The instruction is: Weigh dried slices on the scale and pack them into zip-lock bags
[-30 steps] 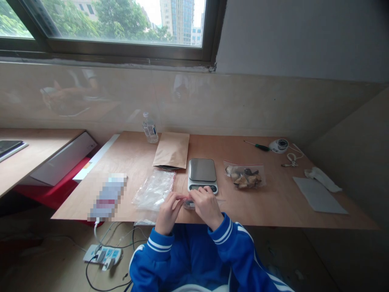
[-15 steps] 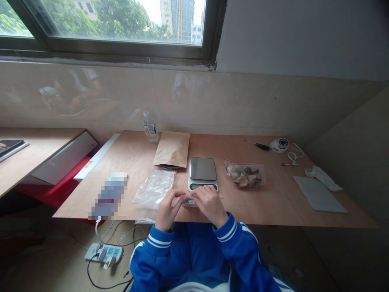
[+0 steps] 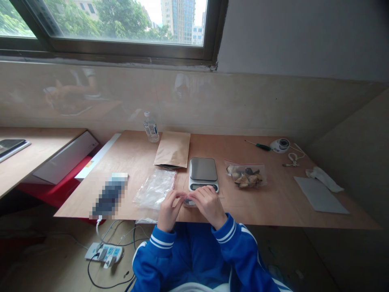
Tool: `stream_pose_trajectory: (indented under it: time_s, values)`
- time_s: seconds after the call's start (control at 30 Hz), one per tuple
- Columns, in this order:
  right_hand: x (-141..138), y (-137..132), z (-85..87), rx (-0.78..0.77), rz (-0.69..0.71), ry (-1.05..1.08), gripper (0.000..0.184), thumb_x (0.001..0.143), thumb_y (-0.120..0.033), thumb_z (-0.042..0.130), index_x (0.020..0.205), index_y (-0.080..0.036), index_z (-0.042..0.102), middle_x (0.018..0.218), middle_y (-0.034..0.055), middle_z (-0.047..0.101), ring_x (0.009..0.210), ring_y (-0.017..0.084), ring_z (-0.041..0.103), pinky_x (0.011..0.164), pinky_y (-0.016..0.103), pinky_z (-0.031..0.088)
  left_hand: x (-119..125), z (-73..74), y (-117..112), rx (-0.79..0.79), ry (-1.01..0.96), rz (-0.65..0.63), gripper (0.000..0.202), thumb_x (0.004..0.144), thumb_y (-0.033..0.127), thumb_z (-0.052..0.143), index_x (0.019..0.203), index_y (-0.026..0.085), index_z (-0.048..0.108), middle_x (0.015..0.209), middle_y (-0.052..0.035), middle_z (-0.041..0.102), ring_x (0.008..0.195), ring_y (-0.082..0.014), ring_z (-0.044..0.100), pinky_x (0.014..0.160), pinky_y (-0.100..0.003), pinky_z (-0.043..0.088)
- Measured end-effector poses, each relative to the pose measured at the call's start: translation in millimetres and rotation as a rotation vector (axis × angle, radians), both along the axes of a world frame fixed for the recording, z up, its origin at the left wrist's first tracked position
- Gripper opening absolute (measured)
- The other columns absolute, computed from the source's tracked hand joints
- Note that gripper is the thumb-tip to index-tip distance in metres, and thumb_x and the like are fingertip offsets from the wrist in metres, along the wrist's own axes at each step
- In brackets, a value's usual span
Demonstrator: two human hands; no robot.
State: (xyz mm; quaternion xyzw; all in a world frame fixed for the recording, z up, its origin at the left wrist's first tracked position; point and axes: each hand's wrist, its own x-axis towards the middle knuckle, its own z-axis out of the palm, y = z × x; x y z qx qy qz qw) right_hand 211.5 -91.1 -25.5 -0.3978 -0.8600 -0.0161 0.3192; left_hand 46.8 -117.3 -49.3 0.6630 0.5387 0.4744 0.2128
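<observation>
A clear, white-capped bottle (image 3: pixel 151 129) stands near the rear edge of the table (image 3: pixel 282 207), below the window (image 3: pixel 121 20). At right rear, a green-handled screwdriver (image 3: pixel 263 147) lies beside a white dome camera (image 3: pixel 278 146) and a white cable (image 3: pixel 293 159); a white cloth (image 3: pixel 325 179) lies at the edge of a pale sheet (image 3: pixel 320 196). A power strip (image 3: pixel 105 253) with inserted plugs is below table level

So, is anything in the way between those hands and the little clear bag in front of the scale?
Nothing visible: the left hand and right hand pinch the little clear bag at its edge. The scale stands just beyond it, not between.
</observation>
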Motion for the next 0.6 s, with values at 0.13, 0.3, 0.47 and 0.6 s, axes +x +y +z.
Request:
stream_pose_trajectory:
  time_s: [0.13, 0.3, 0.47, 0.6]
  values:
    - [-0.5, -2.0, -0.5, -0.005, 0.002, 0.041, 0.016, 0.092, -0.023, 0.049, 0.084, -0.019, 0.062, 0.075, 0.001, 0.065, 0.075, 0.015, 0.055, 0.08, 0.032, 0.035, 1.4, -1.0, -0.9, 0.019, 0.008, -0.003, 0.009, 0.087, 0.022, 0.051, 0.086, 0.02, 0.059, 0.083, -0.0014, 0.063, 0.082, -0.0135, 0.06, 0.075, -0.026, 0.048]
    - [-2.2, -3.3, 1.2, -0.044, 0.004, 0.058, 0.015, 0.091, -0.024, 0.051, 0.084, -0.02, 0.062, 0.075, 0.0006, 0.065, 0.075, 0.016, 0.055, 0.079, 0.032, 0.035, 0.6, -0.6, -2.4, 0.017, -0.002, -0.013, 0.008, 0.087, 0.021, 0.051, 0.087, 0.02, 0.059, 0.084, -0.0011, 0.062, 0.083, -0.0132, 0.059, 0.075, -0.026, 0.048]
    - [-3.5, -3.5, 0.0, -0.054, -0.003, 0.053, 0.015, 0.092, -0.023, 0.05, 0.083, -0.019, 0.061, 0.075, 0.0009, 0.064, 0.074, 0.016, 0.054, 0.077, 0.032, 0.035, 0.0, -0.3, -3.2, 0.037, 0.012, -0.022, 0.01, 0.088, 0.019, 0.049, 0.087, 0.02, 0.059, 0.085, -0.0012, 0.062, 0.084, -0.0132, 0.058, 0.076, -0.027, 0.048]
    - [-3.3, -5.0, -0.9, -0.033, 0.033, 0.031, 0.018, 0.093, -0.021, 0.046, 0.082, -0.018, 0.059, 0.073, 0.0012, 0.063, 0.073, 0.015, 0.055, 0.079, 0.032, 0.035, -0.3, -0.4, -3.9, 0.03, 0.029, -0.032, 0.01, 0.088, 0.019, 0.049, 0.086, 0.02, 0.059, 0.083, -0.0013, 0.062, 0.082, -0.0135, 0.059, 0.075, -0.026, 0.048]
